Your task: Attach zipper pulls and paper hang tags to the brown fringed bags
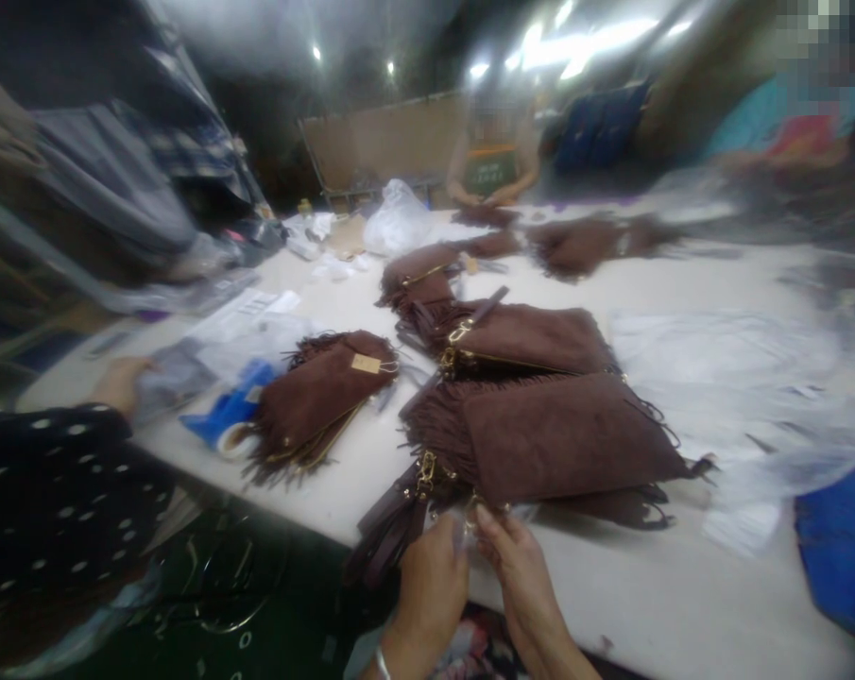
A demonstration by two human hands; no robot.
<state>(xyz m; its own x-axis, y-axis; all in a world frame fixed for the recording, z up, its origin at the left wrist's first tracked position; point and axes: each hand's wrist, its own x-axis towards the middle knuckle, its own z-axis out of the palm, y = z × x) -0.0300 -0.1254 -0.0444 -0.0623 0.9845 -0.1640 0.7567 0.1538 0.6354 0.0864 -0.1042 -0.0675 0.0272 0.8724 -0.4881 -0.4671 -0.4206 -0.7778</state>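
Note:
A brown suede fringed bag (575, 439) lies at the table's near edge, its fringe spread to the left. At its lower corner my right hand (519, 557) pinches a small gold-coloured clasp (473, 513). My left hand (434, 578) is closed right beside it, fingers meeting near the same clasp; what sits inside them is hidden. Left of my hands, a dark brown strap (388, 529) with a gold chain link (426, 469) hangs over the edge. Just behind lies another brown bag (540, 338) with a gold zip.
To the left are a tagged stack of brown bags (328, 392), a tape roll (235, 440) on blue material (232, 406), and a co-worker's hand (122, 382). Clear plastic bags (739, 368) cover the right side. A person (493, 170) sits across the table.

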